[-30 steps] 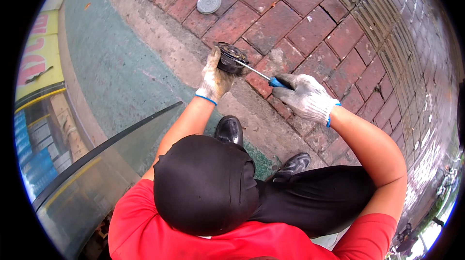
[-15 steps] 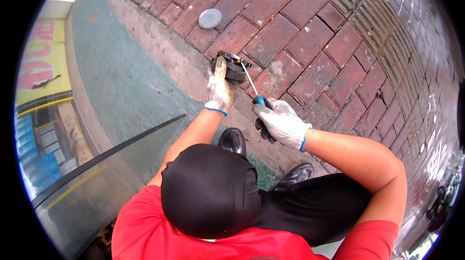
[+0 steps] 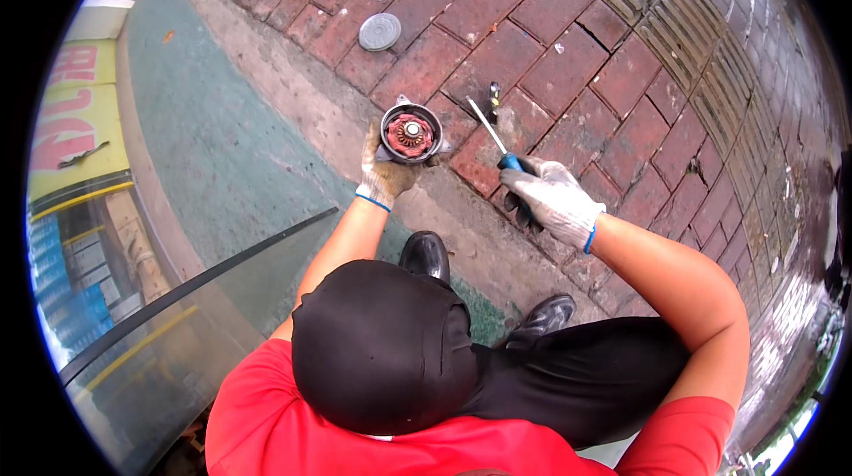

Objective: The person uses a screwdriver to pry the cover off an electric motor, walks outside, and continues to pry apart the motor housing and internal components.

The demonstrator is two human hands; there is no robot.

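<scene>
Brick paving [image 3: 497, 41] fills most of the view, red and worn, with a strip of ribbed tactile tiles [image 3: 683, 23] curving along its far right side. Near its left edge runs a pale concrete kerb [image 3: 293, 94], and beyond that a green-painted surface [image 3: 204, 139].

The person crouches low, seen from above: black head covering [image 3: 382, 356], red shirt [image 3: 266, 423], dark trousers [image 3: 586, 378] and black shoes [image 3: 426, 254].

The left hand [image 3: 386, 174], in a dirty work glove with a blue cuff, is closed around the underside of a round motor housing [image 3: 411, 133]. The housing is held just above the kerb edge with its open face upward, showing a dark rim, reddish copper windings and a pale hub in the middle.

The right hand [image 3: 550, 196], gloved the same way, is clenched on the blue handle of a screwdriver [image 3: 493, 134]. Its metal shaft angles up and to the left, the tip ending just right of the housing without touching it. The two hands are apart, with bare brick between them.

A small dark metal part [image 3: 494, 91] lies on the bricks just beyond the screwdriver tip. Farther off, a round grey lid [image 3: 380, 31] lies flat on the paving. At the far left stand a yellow sign [image 3: 75, 121] and a glass panel [image 3: 133, 316] with a dark rail.
</scene>
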